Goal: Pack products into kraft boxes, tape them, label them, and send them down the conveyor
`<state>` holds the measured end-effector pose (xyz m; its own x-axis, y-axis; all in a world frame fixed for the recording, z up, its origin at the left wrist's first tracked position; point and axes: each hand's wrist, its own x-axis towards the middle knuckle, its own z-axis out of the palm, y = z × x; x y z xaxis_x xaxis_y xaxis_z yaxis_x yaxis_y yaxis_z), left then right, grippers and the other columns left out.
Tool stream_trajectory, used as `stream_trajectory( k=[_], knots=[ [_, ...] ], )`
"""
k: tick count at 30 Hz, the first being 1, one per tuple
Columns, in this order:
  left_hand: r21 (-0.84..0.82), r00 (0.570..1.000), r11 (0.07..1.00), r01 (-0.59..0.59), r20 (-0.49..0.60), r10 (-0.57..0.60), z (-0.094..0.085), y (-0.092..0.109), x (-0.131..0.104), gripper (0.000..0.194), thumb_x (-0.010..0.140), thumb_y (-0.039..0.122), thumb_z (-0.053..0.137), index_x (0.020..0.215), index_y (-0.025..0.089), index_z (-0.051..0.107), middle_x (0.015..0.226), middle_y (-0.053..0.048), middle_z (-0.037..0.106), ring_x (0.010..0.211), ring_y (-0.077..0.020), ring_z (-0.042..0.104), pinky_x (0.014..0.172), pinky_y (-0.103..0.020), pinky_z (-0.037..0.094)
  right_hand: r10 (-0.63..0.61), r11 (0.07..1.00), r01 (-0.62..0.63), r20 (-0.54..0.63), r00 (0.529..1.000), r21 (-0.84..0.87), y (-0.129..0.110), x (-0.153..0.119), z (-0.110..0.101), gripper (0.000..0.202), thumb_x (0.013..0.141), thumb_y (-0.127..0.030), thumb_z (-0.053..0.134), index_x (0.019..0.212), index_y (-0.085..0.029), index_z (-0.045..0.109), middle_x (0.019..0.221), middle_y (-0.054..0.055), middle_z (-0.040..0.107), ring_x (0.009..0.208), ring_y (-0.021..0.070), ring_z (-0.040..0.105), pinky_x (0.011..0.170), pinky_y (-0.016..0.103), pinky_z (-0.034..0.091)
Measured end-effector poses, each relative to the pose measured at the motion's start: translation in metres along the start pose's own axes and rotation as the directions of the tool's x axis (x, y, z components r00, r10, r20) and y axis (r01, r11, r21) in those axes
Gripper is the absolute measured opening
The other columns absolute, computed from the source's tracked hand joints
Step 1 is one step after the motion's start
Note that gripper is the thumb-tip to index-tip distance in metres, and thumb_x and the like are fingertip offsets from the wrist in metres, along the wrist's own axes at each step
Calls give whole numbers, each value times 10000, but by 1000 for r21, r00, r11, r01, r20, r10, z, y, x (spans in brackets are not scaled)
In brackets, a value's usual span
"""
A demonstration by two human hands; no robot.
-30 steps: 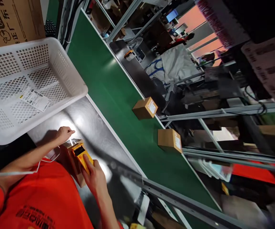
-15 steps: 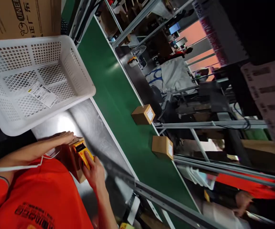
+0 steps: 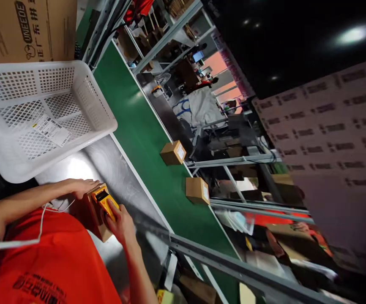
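Observation:
A brown cardboard box [image 3: 100,226] stands on the metal bench, close against the front of the red shirt. My left hand [image 3: 86,187] rests on the box's far upper end, its fingers stretched out flat along the edge. Wrapped in my right hand [image 3: 121,223] is a yellow tape dispenser [image 3: 107,202], its black-slotted head lying at the top of the box. Whether tape runs from it cannot be made out. Part of the box is hidden behind my hands and the dispenser.
A white plastic basket [image 3: 102,126] holding a printed label [image 3: 51,130] stands at the left. Beyond the bench [image 3: 107,164] runs a green conveyor belt [image 3: 145,143] carrying two boxes [image 3: 173,153]. A metal rail [image 3: 208,253] crosses at lower right. Another person's arm shows across the belt.
The camera view has turned, so the surroundings appear shifted left. My left hand's fingers now lie straighter along the box. My right hand keeps the dispenser at its top.

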<state>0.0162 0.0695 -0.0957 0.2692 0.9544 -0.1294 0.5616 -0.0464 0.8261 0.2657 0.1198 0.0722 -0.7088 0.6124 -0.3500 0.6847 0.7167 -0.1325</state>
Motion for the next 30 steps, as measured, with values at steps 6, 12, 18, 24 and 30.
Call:
stream_trajectory(
  k=[6,12,18,24,30],
  knots=[
    [-382,989,923,-45,110,94,-31,3,12,1235,471,80,880,1636,197,490,1553,-106,655,1379,-385,627,1121,-337,535,69,996,-62,124,990,-64,-17,13,-25,573,971,-420,706,1539,-394,639,1003,40,700,764,182,679,691,260,462],
    [-319,983,948,0,173,59,-51,6,14,1278,436,101,861,1643,204,458,1548,-117,649,1363,-348,642,1140,-363,529,109,994,-104,138,984,-42,7,-27,-15,574,941,-342,724,1508,-404,663,929,29,689,691,164,634,657,255,423],
    [-286,941,897,336,148,-305,-61,50,26,749,753,418,875,1421,145,674,1430,-146,742,1287,-299,710,1023,-303,549,171,985,-165,137,976,-54,14,-48,-8,497,974,-342,700,1467,-410,697,1015,71,699,772,208,680,652,271,422],
    [113,777,773,625,-191,-600,-23,106,49,702,1139,533,250,1272,-9,676,1267,-385,721,1250,-442,717,1028,-486,506,157,984,-166,110,981,71,3,-43,-14,528,940,-264,696,1452,-391,708,1067,95,709,815,240,699,690,298,469],
    [311,751,684,660,-256,-609,-30,108,52,737,1132,539,191,1221,55,738,1198,-340,764,1179,-445,754,999,-523,551,144,967,-185,224,964,173,55,-128,4,607,948,-256,666,1547,-342,629,1184,130,690,906,259,726,784,315,527]
  ],
)
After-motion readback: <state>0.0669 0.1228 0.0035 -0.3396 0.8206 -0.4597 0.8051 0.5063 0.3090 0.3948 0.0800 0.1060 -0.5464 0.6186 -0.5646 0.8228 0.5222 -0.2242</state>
